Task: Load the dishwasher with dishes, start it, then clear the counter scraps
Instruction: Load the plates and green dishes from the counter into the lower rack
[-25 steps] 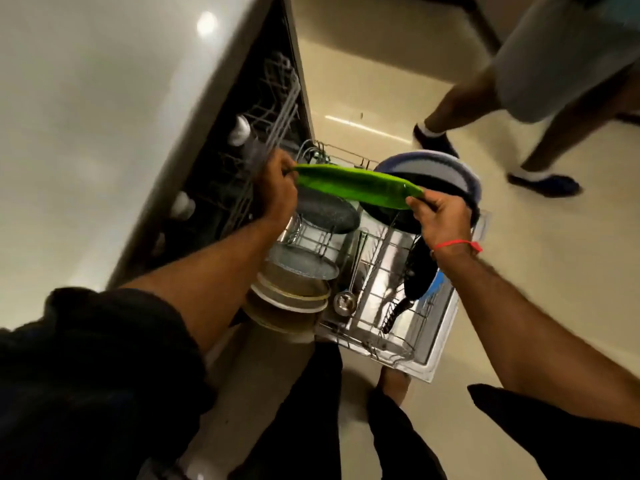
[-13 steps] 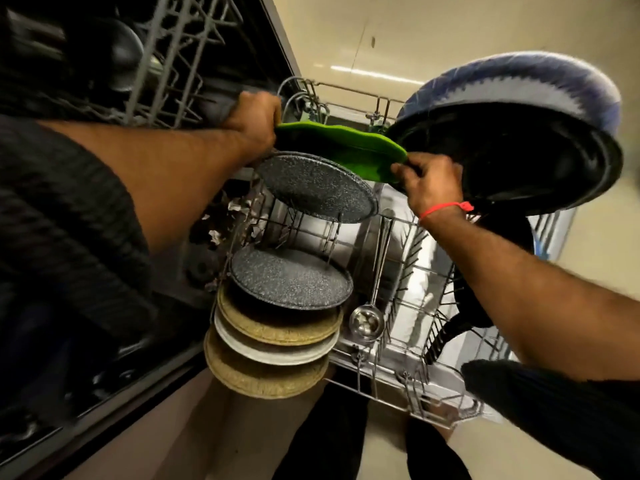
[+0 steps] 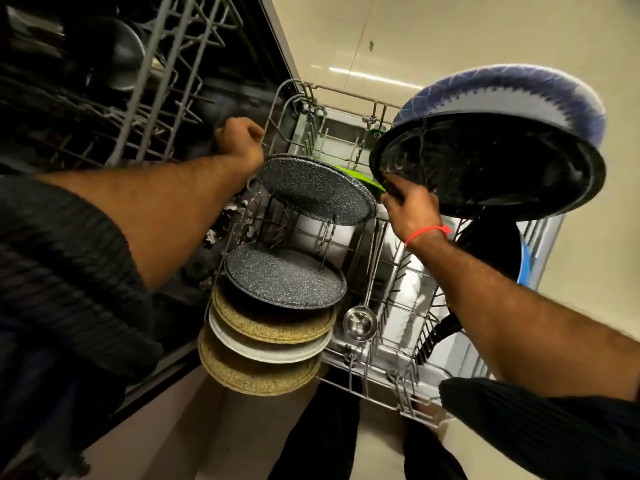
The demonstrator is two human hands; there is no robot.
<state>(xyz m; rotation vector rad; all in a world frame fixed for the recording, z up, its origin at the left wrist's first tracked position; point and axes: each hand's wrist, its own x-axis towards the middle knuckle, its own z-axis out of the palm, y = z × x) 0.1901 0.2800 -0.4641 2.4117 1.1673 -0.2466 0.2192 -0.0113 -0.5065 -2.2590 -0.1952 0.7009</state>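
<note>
Head camera looks steeply down, close over the rack point(image 3: 349, 370).

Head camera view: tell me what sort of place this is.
Most likely a home kitchen: an open dishwasher with its lower rack pulled out, speckled plates slotted in it, a steel ladle, and a pale tiled floor.
</note>
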